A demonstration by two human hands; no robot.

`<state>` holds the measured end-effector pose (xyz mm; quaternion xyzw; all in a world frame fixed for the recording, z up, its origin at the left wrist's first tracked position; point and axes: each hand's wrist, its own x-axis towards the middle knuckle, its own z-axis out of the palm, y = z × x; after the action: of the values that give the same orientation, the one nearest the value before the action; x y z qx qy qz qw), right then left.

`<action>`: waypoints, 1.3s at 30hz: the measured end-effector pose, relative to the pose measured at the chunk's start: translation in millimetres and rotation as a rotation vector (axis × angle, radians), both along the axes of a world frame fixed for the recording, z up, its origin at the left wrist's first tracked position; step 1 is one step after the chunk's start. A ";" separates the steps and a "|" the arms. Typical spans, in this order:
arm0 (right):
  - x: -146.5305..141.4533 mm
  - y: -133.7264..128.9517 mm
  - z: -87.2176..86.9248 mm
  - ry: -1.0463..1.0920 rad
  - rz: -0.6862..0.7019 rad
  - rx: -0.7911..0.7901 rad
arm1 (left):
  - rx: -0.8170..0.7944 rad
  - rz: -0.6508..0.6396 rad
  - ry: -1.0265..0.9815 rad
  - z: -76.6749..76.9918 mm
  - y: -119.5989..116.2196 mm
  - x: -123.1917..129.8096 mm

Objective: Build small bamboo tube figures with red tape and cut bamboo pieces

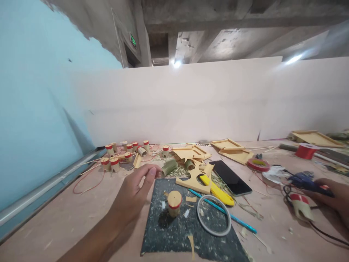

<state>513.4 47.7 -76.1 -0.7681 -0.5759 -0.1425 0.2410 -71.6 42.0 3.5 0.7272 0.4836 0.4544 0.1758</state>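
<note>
My left hand (133,191) is above the left edge of the dark mat (160,240), thumb and index finger pinched together; whatever they hold, if anything, is too small to name. At the far right, my right hand (334,200) has its fingers closed round the end of a blue tool (304,181). Upright on the mat stands a small bamboo cylinder (174,203) with a red band and a round wooden top. Beside it lie a grey ring (200,218) and a blue pen (242,222). A second red-banded bamboo piece (301,207) is just below the blue tool.
Several red-banded cylinders (115,164) stand at the back left among sticks and red string. Behind the mat are a yellow cutter (220,193), a black phone (231,177) and a cut-out wooden sheet (192,181). Red tape (258,165) and a red spool (305,151) lie right.
</note>
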 end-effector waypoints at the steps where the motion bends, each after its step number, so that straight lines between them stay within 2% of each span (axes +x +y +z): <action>1: 3.4 -0.9 -2.7 0.047 0.015 -0.023 | -0.002 -0.002 0.018 -4.9 1.1 0.2; 3: 8.6 -3.3 -3.5 0.131 0.010 -0.043 | -0.015 -0.006 0.045 -10.5 1.0 0.0; 7: 9.4 -7.5 2.1 0.228 -0.026 -0.037 | -0.053 -0.012 0.060 -12.0 -2.1 0.5; 15: 3.1 -6.4 -6.9 0.215 0.145 -0.049 | -0.127 -0.053 0.076 -18.8 -6.6 10.4; 18: -10.5 -10.4 0.5 0.185 0.206 -0.083 | -0.154 -0.068 0.059 -22.0 -8.1 12.4; 21: -52.8 -18.8 16.8 0.142 0.249 -0.055 | -0.182 -0.111 0.041 -24.7 -9.1 10.7; 24: -125.4 -29.5 37.9 0.146 0.384 -0.082 | -0.211 -0.211 0.054 -27.9 -8.9 6.0; 26: -180.8 -36.6 54.1 0.202 0.533 -0.135 | -0.229 -0.294 0.082 -29.7 -8.3 3.7; 28: -232.0 -43.1 69.5 0.171 0.763 -0.218 | -0.254 -0.356 0.103 -30.2 -7.7 3.7; 31: -288.8 -51.4 82.1 0.174 1.028 -0.341 | -0.302 -0.382 0.078 -29.3 -7.9 7.8; 34: -318.4 -56.5 77.8 0.268 1.095 -0.388 | -0.360 -0.375 -0.034 -29.9 -9.3 12.9; 37: -329.1 -57.5 67.4 0.396 0.998 -0.399 | -0.439 -0.380 -0.220 -33.7 -10.9 17.5; 39: -331.5 -56.9 63.0 0.505 1.008 -0.415 | -0.498 -0.389 -0.344 -36.5 -12.1 20.8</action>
<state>181.9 -9.2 -13.2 -0.4414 -0.8099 0.2917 0.2532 -50.8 29.9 -33.0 0.6533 0.3955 0.3964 0.5095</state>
